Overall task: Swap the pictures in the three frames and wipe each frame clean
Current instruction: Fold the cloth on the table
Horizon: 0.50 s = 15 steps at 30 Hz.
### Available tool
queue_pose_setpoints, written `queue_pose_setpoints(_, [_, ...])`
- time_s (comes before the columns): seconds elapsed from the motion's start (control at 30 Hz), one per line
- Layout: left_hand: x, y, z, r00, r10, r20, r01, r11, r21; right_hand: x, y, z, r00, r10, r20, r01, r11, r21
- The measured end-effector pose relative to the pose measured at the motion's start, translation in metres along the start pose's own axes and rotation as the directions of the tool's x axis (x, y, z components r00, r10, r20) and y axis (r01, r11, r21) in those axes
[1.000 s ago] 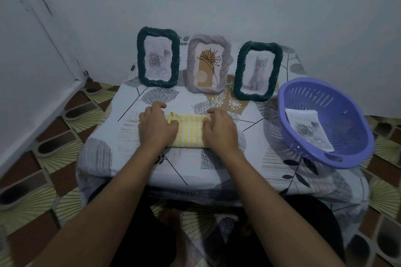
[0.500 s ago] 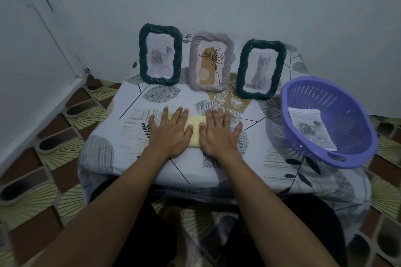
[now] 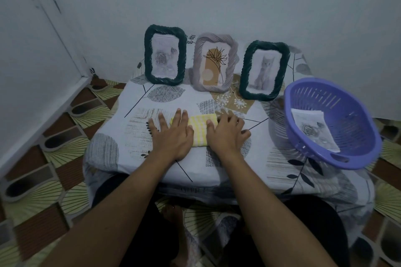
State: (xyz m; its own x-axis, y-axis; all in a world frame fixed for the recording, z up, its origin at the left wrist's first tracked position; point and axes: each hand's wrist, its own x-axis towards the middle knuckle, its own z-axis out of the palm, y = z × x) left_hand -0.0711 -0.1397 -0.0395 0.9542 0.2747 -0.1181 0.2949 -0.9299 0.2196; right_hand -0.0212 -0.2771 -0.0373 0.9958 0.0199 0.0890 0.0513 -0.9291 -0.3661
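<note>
Both hands, left (image 3: 171,135) and right (image 3: 226,135), lie flat with fingers out on the folded cloth (image 3: 200,130), pressing it neat I guess. Frames (image 3: 213,63) stand beyond the fingertips, basket (image 3: 351,115) off right.

— How do the arms lie?

— Both are bare and reach forward from the lower edge. The left forearm (image 3: 121,201) comes in from the left and the right forearm (image 3: 271,201) from the right, drawing closer together toward the wrists.

— And the hands?

— They are side by side, palms down, near each other but apart. The left hand (image 3: 173,136) lies flat, its fingers (image 3: 179,117) straight and spread, with the thumb on the inner side.

— The right one?

— The right hand (image 3: 226,134) is palm down too, with its thumb toward the left hand. The fingertips are blurred, but they look spread and only slightly bent.
</note>
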Motion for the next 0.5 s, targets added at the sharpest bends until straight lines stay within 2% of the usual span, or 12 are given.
queue_pose_setpoints(0.13, [-0.008,0.000,-0.005,0.999,-0.009,-0.043,0.012,0.998,0.060,0.006,-0.001,-0.006,0.994,-0.010,0.105,0.000,0.995,0.098])
queue_pose_setpoints(0.27, [-0.013,-0.011,-0.003,0.998,-0.006,-0.059,0.001,0.997,-0.076,0.008,-0.005,-0.009,0.982,-0.095,0.163,0.055,0.971,0.232])
queue_pose_setpoints(0.4, [-0.011,-0.025,-0.013,1.000,-0.019,-0.017,0.016,0.985,-0.172,0.004,-0.012,-0.015,0.960,-0.258,0.111,0.183,0.876,0.446])
queue_pose_setpoints(0.5, [-0.009,-0.030,-0.030,0.998,0.023,-0.056,-0.035,0.970,-0.241,0.003,-0.025,-0.021,0.925,-0.376,0.057,0.278,0.769,0.576])
